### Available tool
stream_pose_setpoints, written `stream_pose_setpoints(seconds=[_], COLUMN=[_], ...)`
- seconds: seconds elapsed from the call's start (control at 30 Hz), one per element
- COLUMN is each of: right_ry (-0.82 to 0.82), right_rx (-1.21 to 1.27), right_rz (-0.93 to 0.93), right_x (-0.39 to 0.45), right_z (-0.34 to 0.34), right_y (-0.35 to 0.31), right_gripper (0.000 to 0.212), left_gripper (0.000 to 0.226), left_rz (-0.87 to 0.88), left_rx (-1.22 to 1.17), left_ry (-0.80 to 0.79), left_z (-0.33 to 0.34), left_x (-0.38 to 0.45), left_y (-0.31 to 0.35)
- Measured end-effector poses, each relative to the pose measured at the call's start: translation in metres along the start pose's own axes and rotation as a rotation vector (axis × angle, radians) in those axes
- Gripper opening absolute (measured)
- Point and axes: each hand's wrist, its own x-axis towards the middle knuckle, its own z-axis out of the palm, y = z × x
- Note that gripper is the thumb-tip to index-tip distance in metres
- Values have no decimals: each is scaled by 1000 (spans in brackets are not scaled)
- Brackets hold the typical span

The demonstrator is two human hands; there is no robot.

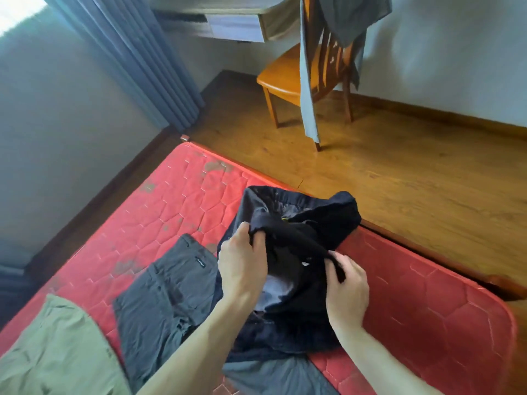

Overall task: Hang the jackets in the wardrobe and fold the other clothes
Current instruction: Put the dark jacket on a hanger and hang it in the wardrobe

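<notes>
A dark navy garment (299,223) lies bunched on the red mattress (176,201), near its right edge. My left hand (242,263) pinches a fold of it at the upper left. My right hand (346,286) grips its cloth at the right side. Left of it, dark grey trousers (162,295) lie flat with a small label showing. An olive green garment (57,352) covers the near left corner. A grey-blue cloth (273,374) peeks out under the navy one at the bottom.
A wooden chair (288,78) stands on the wooden floor (399,172) beyond the bed, with grey clothing (348,21) draped over its back. Blue curtains (137,61) hang at the left by a window. A desk drawer (236,27) sits at the top.
</notes>
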Motion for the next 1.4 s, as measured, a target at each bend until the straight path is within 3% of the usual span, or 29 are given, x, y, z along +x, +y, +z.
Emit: stream_pose_setpoints(seconds=[0.23,0.4,0.53,0.67,1.03,1.2,1.4], right_ry=[-185,-324,-385,-449,-637,-844,-1188], right_rx=[107,-30,89,81,-29,93,192], right_rz=[-375,-505,-503,-664,-1280,-1261,-957], right_x=[-10,-55,-64,-42,-50,-66,-73], right_z=[-13,-24,-29,-47,-92,-107,-128], right_y=[-94,-139,-197,-262,-435,-503,-565], right_gripper=[25,50,21,9,32,27,36], left_gripper=[35,31,34,25,25,32,31], left_rz=[-177,-193,-119,-58,61,-14,0], left_rx=[-563,-718,-733,-645,-303,-266,-134], left_ry=[184,421,502,580,836,819,756], left_z=[-92,-169,-228,-296,-444,-503,-529], left_x=[-17,-26,-42,-53,-73,-77,-101], left_y=[44,65,88,83,60,48,34])
